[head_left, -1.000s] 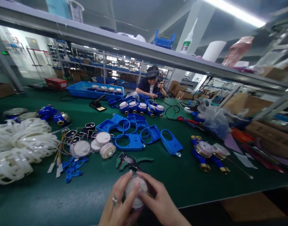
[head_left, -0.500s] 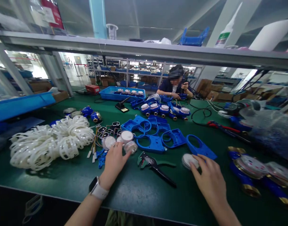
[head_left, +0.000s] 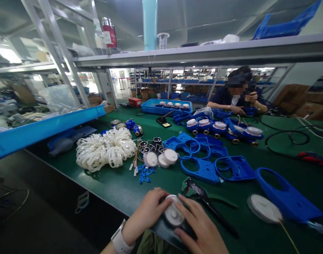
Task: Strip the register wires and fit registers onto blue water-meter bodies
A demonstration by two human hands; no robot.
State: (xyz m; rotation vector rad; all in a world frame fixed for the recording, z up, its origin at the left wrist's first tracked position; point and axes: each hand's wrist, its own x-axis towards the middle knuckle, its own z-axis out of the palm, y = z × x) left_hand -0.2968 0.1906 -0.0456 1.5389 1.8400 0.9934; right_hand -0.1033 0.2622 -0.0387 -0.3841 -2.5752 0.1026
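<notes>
- A round white module (head_left: 173, 213) is held at the near edge of the table (head_left: 119, 187), pinched between the left hand (head_left: 148, 215) and the right hand (head_left: 200, 229), fingers curled around its rim.
- Work on this piece is judged to be in hand, not finished: no blue housing is fitted to it.
- 3 similar white discs (head_left: 161, 158) lie beyond the left hand, and 1 more disc (head_left: 264, 209) lies to the right of the right hand.
- Empty blue housings (head_left: 211, 165) are spread beyond both hands; pliers (head_left: 203, 195) lie just past the right hand.
- The module looks pale, circular, with a small centre boss.
</notes>
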